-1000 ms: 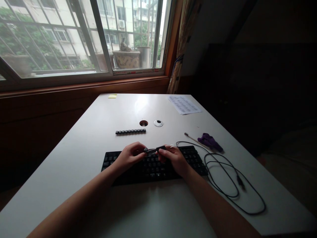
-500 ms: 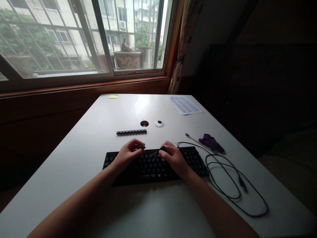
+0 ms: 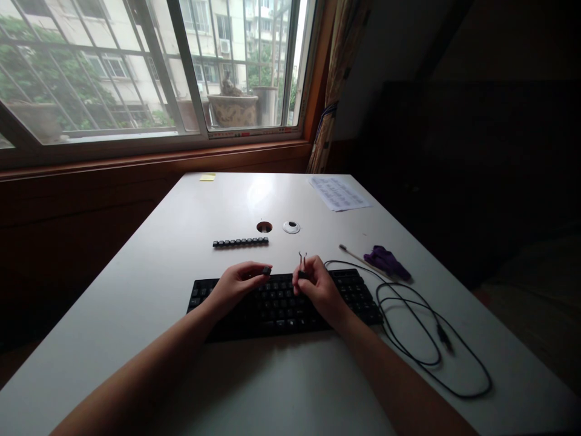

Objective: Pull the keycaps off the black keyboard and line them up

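Observation:
A black keyboard (image 3: 281, 318) lies across the white desk under both hands. Between thumb and fingers, my left hand (image 3: 238, 283) pinches a small black keycap (image 3: 267, 270) above the keyboard's upper edge. My right hand (image 3: 321, 287) is closed around the dark grip of a keycap puller (image 3: 302, 264), its two thin wire prongs pointing up and away from me. Beyond the left hand, a row of several removed keycaps (image 3: 240, 242) sits on the desk. Both hands cover part of the keys.
A black USB cable (image 3: 424, 363) loops over the desk at right, near a purple cloth (image 3: 388, 261) and a thin stick-handled brush (image 3: 363, 260). Behind are a cable hole (image 3: 264, 227), its white cover (image 3: 291, 227), printed sheets (image 3: 340, 194) and a yellow note (image 3: 207, 177).
My right hand has turned the puller so its prongs point up instead of left over the keys. My left hand has shifted slightly right and down with the keycap.

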### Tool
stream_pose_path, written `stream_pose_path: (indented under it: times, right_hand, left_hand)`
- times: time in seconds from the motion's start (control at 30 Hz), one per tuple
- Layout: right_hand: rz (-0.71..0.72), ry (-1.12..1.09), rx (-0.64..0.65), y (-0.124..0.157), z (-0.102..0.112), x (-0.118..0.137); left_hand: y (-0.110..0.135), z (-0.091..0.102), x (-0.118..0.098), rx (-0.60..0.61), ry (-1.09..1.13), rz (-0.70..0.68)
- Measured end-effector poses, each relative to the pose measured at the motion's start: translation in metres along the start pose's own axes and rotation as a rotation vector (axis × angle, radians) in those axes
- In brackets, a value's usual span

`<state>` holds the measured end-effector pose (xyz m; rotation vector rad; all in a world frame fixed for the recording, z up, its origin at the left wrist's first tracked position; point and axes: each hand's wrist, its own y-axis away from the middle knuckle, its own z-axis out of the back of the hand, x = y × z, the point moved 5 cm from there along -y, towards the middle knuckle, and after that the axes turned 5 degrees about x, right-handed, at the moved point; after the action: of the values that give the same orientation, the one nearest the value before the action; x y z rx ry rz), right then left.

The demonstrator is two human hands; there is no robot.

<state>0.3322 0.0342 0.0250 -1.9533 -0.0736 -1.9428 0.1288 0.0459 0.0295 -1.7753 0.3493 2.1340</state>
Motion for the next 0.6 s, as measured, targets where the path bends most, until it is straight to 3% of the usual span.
stream_pose_path:
  times: [0.13,0.37,0.6]
  right_hand:
    - [-0.032,0.042,0.014,0.002,-0.001,0.000]
    - [0.093,0.462,0.082,0.002,-0.006,0.013]
    - [0.136,0.500,0.100,0.000,-0.011,0.012]
  left_hand:
    - [0.000,-0.001,-0.002,0.010,-0.142,-0.067]
    - [0.000,-0.004,-0.001,0.036,-0.249,-0.141]
    - [0.002,-0.009,-0.006,0.039,-0.378,-0.199]
